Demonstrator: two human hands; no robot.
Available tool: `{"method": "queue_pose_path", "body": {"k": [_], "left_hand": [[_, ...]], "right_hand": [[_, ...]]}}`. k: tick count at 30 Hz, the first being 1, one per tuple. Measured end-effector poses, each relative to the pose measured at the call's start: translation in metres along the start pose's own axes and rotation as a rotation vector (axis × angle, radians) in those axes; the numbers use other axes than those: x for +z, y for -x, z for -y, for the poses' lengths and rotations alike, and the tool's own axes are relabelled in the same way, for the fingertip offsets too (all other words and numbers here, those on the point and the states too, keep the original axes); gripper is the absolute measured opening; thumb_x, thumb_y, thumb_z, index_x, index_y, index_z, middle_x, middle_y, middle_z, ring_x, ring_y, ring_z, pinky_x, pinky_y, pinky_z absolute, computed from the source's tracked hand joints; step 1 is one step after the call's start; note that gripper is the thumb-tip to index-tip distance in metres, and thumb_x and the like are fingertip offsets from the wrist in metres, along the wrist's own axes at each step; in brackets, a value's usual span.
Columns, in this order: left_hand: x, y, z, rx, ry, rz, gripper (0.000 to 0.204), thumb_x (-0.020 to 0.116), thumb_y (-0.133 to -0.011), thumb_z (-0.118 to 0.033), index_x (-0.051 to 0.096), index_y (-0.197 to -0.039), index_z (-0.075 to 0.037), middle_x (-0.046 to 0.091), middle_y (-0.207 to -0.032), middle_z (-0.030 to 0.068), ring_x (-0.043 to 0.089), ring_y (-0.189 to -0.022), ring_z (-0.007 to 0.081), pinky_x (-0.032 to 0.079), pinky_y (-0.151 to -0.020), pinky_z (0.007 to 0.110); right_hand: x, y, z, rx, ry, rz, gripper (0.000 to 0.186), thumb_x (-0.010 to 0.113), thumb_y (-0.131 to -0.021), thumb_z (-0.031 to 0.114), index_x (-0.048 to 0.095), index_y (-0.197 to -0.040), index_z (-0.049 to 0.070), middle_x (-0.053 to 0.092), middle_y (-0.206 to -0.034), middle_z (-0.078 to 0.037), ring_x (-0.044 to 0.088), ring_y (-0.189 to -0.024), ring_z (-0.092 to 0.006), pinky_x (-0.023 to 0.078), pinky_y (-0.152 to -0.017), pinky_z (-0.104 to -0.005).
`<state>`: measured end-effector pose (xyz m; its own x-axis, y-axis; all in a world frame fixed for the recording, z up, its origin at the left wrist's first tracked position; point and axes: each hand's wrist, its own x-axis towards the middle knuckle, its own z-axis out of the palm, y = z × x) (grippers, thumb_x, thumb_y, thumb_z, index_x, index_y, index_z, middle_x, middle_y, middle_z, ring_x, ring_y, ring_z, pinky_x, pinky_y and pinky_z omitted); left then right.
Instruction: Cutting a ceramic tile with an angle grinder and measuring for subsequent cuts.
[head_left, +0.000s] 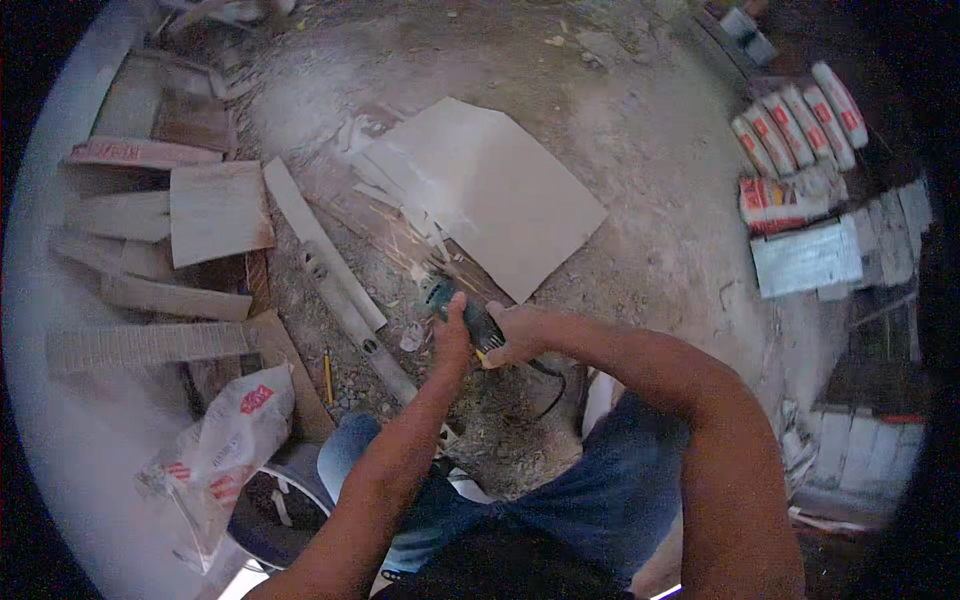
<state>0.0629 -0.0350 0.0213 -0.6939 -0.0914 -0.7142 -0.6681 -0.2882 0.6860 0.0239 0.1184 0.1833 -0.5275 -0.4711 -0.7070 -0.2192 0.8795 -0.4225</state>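
Head view: the left hand (453,325) is closed around the front of a grinder (482,324), thumb on top; the right hand (510,335) is wrapped around its rear end. The grinder sits near the middle of the view, its head toward 11 o'clock; the disc is too blurred to make out. From the grinder, sparks (405,243) spray toward 11 o'clock, near some pale strips (428,228). A cord (553,393) curves off at 5 o'clock. At 1 o'clock a large pale sheet (540,210) lies on the ground (660,260). A level (346,312) lies at 9 o'clock, with a yellow pencil (328,376) beyond it at 8. Farther out are a plastic bag (240,425) at 8 o'clock, a bucket (305,482) between 7 and 8, and a row of sacks (800,125) at 2.
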Motion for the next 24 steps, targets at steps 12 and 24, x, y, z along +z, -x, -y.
{"method": "queue_pose_path", "body": {"k": [12,24], "left_hand": [[0.015,0.017,0.016,0.037,-0.169,-0.324,0.071,0.063,-0.084,-0.06,0.064,-0.109,0.006,0.067,-0.1,0.0166,0.064,-0.089,0.0287,0.048,-0.084,0.04],[0.069,-0.013,0.06,0.069,-0.121,-0.335,0.055,0.062,-0.088,-0.052,0.065,-0.103,0.001,0.066,-0.089,0.013,0.063,-0.085,0.0276,0.048,-0.086,0.04]], "right_hand": [[0.084,-0.062,-0.056,-0.135,-0.303,-0.244,0.084,0.071,-0.074,0.051,0.036,-0.131,0.001,0.065,-0.105,-0.028,0.064,-0.1,-0.0447,0.051,-0.086,-0.0508],[0.087,-0.059,-0.118,-0.103,-0.466,-0.176,0.096,0.068,-0.073,0.041,0.025,-0.146,-0.004,0.054,-0.129,-0.03,0.058,-0.114,-0.0462,0.046,-0.099,-0.0497]]}}
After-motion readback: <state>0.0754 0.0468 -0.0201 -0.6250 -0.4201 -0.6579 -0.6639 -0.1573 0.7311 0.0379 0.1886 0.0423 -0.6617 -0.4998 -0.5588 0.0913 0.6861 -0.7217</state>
